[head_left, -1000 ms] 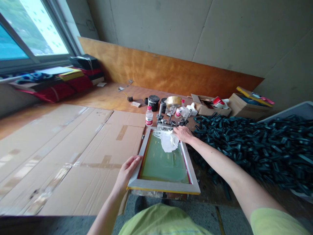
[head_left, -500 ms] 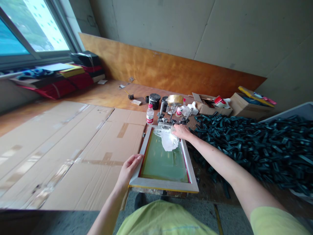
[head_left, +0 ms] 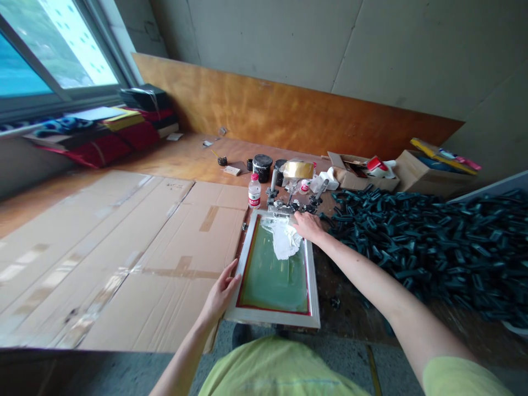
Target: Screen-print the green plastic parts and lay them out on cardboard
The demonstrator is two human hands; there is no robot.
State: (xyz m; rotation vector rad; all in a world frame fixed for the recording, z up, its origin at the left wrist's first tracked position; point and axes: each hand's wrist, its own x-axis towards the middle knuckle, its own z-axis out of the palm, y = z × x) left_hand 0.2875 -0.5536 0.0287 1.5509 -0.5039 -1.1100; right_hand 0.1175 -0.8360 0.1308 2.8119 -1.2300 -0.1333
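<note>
Beside cardboard (head_left: 173, 236), the left hand (head_left: 221, 291) touches the frame (head_left: 272, 317).

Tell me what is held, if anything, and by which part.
The left grip is at the frame's left rail without a clear hold; what the right grip holds, if anything, at the far end, cannot be told.

Workshop: framed screen (head_left: 273, 286) at near edge of the table (head_left: 190, 158), metal clamps (head_left: 273, 194) behind it, black tubs (head_left: 262, 168) toward far edge, open cartons (head_left: 363, 179) right of them, big heap of dark parts (head_left: 416, 253) toward right edge, bare panelled wall (head_left: 264, 33).
</note>
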